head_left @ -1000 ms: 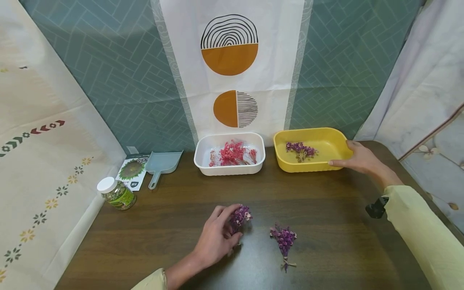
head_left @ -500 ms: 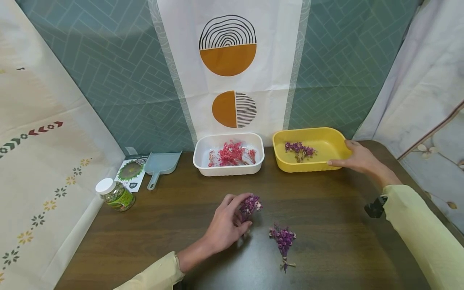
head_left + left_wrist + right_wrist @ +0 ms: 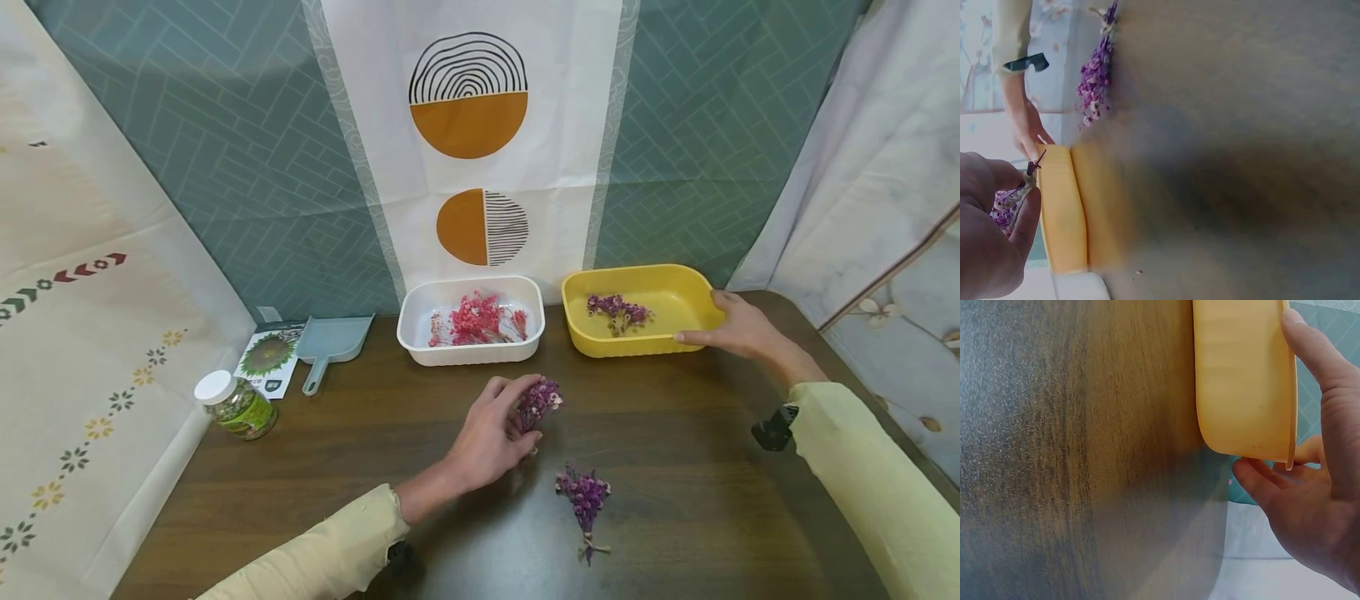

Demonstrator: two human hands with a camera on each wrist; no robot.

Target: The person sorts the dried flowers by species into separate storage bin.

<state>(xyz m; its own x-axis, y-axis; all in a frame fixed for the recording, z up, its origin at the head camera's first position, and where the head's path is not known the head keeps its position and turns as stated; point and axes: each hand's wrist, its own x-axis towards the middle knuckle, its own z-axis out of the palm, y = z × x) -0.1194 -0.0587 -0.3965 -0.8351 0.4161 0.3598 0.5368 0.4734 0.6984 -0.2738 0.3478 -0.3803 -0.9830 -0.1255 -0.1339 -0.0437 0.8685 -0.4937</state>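
My left hand [image 3: 483, 442] pinches a bunch of dried purple flowers [image 3: 542, 398] above the table, in front of the two containers. In the left wrist view its tied stems [image 3: 1030, 176] stick out between thumb and fingers. My right hand [image 3: 742, 327] grips the right end of a yellow plastic container [image 3: 682, 308], thumb on the front rim. The right wrist view has the other fingers [image 3: 1259, 482] against the container's end wall. Inside the container lies another purple bunch [image 3: 621, 312]. A third purple bunch [image 3: 587, 498], tied with twine, rests on the table near the front.
Left of the yellow container stands a white container [image 3: 472, 357] with pink dried flowers [image 3: 478, 318]. Farther left are a pale blue dustpan [image 3: 334, 340], a sunflower packet [image 3: 268, 358] and a white-lidded jar [image 3: 237, 406]. A fabric backdrop [image 3: 480, 167] rises behind the containers.
My left hand has moved right and away from me with its purple bunch, nearer the yellow container. The right hand stays on that container.
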